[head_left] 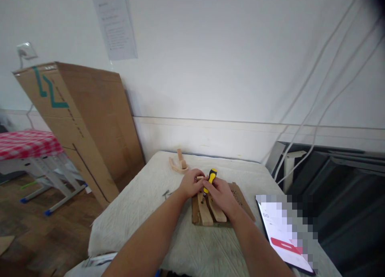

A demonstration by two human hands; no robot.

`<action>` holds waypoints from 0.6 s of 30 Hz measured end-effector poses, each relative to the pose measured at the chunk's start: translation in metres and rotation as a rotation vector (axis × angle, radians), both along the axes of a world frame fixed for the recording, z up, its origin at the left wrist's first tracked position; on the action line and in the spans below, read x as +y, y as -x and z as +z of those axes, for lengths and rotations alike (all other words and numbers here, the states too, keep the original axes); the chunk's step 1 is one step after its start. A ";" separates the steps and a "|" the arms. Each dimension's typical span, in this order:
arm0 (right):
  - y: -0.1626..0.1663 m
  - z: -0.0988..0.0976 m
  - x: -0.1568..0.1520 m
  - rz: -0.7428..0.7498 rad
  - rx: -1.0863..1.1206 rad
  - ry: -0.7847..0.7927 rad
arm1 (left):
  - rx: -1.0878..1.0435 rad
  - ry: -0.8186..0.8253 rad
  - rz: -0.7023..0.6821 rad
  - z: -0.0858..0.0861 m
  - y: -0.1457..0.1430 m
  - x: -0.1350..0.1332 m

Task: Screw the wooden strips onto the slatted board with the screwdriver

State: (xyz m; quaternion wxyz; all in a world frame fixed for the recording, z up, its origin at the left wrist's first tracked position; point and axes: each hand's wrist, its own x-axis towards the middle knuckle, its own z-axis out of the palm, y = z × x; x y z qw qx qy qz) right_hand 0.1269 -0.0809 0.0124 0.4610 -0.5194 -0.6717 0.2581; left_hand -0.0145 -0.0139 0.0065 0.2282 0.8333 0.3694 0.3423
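A yellow-and-black screwdriver [211,176] leans over a curved wooden piece [204,213], its tip down by a dark hole in the wood. My right hand [223,193] is closed around the screwdriver's handle. Curled over the far end of the wooden pieces, my left hand [191,183] grips them close to the screwdriver; its fingertips are partly hidden. A second curved wooden piece [219,213] lies alongside, under my right hand. Both rest on a cardboard sheet [245,203]. Left of my left hand lie several small metal screws [166,193].
Another wooden part [179,164] stands at the back of the cloth-covered table [144,197]. A lit tablet [279,233] lies at the right edge. A tall cardboard box [90,120] leans at left; dark panels [337,193] and white cables [315,96] are at right.
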 end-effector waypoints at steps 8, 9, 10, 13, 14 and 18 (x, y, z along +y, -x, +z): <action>0.000 0.001 -0.002 -0.033 -0.086 0.003 | -0.007 0.261 -0.071 -0.008 -0.002 0.009; 0.000 0.001 -0.002 -0.042 -0.097 0.002 | -0.008 0.281 -0.097 -0.009 -0.003 0.010; 0.000 0.000 -0.002 -0.054 -0.107 0.002 | -0.011 0.296 -0.121 -0.009 -0.003 0.012; -0.001 -0.002 -0.001 -0.089 -0.125 0.009 | -0.021 0.313 -0.161 -0.011 -0.004 0.014; -0.001 -0.002 -0.001 -0.097 -0.127 0.012 | -0.023 0.311 -0.163 -0.011 -0.004 0.014; 0.000 -0.002 0.001 -0.108 -0.119 0.024 | -0.030 0.283 -0.132 -0.014 -0.002 0.013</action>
